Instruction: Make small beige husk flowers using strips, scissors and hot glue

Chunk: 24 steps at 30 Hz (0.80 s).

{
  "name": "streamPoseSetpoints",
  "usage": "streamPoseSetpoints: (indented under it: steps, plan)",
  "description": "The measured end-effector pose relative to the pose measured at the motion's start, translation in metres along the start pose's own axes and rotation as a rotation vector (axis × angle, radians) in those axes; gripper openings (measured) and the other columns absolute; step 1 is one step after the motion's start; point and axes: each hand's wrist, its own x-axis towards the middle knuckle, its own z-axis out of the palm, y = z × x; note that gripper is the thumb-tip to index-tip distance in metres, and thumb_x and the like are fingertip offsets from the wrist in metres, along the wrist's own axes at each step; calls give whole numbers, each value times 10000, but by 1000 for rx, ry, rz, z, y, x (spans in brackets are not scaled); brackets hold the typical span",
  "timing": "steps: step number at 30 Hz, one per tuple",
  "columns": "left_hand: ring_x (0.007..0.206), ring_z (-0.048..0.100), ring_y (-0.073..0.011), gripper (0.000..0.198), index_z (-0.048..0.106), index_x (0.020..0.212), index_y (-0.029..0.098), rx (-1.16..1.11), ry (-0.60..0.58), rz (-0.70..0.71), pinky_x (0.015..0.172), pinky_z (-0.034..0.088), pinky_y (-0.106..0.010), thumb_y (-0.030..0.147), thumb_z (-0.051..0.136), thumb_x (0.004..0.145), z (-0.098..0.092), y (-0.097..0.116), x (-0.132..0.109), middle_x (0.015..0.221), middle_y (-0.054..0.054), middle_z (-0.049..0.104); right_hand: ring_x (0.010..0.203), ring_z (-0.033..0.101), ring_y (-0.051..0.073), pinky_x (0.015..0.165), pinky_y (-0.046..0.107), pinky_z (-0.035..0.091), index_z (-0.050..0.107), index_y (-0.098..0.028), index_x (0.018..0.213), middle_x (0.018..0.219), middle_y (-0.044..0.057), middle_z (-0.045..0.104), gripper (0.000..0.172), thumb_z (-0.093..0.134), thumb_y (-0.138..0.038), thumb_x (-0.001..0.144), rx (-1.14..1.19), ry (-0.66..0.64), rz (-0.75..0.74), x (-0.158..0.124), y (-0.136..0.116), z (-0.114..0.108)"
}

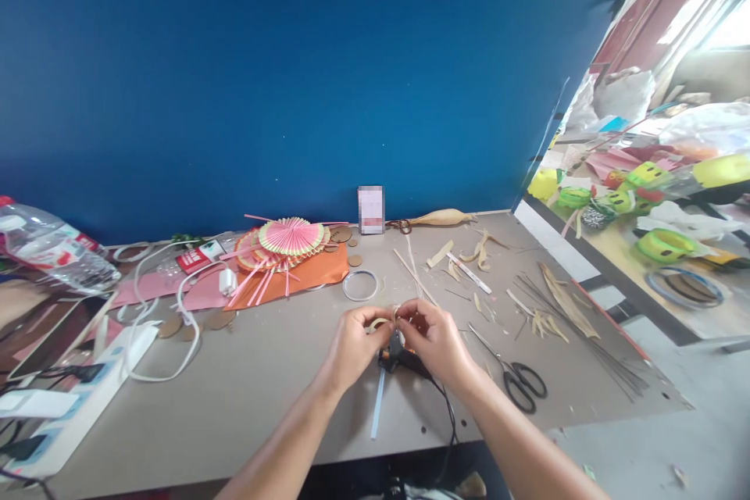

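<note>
My left hand [358,345] and my right hand [437,340] meet over the middle of the table, fingertips pinched close together. Between them is a small pale dried-husk strip [378,323], partly hidden by the fingers. Just under my hands lies a black glue gun [399,355], its cable running toward the front edge. A bluish glue stick [378,406] extends from it toward me. Black-handled scissors [524,387] rest to the right of my right forearm. Beyond my hands are a thin pale stick [415,277] and a roll of clear tape [359,286].
Dried husk pieces [567,301], thin wires [586,332] and a white marker [469,273] lie at right. Pink-green paper fans [293,238] sit on orange paper [322,272] at back left. A power strip [87,398] and plastic bottle [55,246] occupy the left. A blue panel [328,78] stands behind.
</note>
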Motion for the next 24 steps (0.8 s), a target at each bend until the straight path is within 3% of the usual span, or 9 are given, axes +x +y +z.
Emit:
streamPoseSetpoints:
  steps: [9, 15, 19, 24]
  plan:
    - [484, 448, -88, 275, 672, 778, 97, -76, -4, -92, 514, 419, -217, 330, 635, 638, 7, -14, 18, 519, 24, 493, 521, 501, 104, 486, 205, 401, 597, -174, 820, 640, 1, 582, 128, 485, -216, 775, -153, 47, -20, 6, 13, 0]
    - [480, 458, -91, 236, 665, 753, 89, -31, -47, -75, 490, 396, -209, 282, 600, 634, 7, -15, 18, 535, 8, 538, 479, 489, 87, 442, 191, 397, 562, -177, 879, 667, -9, 574, 167, 538, -255, 734, 3, 18, 72, 9, 24, 6]
    - [465, 467, -97, 227, 676, 744, 102, 118, -58, -16, 461, 359, -202, 281, 564, 662, 5, -12, 16, 517, 5, 565, 462, 484, 90, 427, 196, 392, 568, -177, 797, 626, -13, 560, 127, 533, -272, 720, 63, 9, 126, 12, 30, 6]
    - [639, 586, -164, 236, 693, 818, 117, 179, -115, 36, 594, 432, -241, 254, 553, 685, 2, -7, 16, 728, -56, 685, 479, 458, 88, 441, 193, 370, 562, -186, 726, 613, -22, 550, 71, 518, -239, 712, 17, 15, 113, 12, 27, 3]
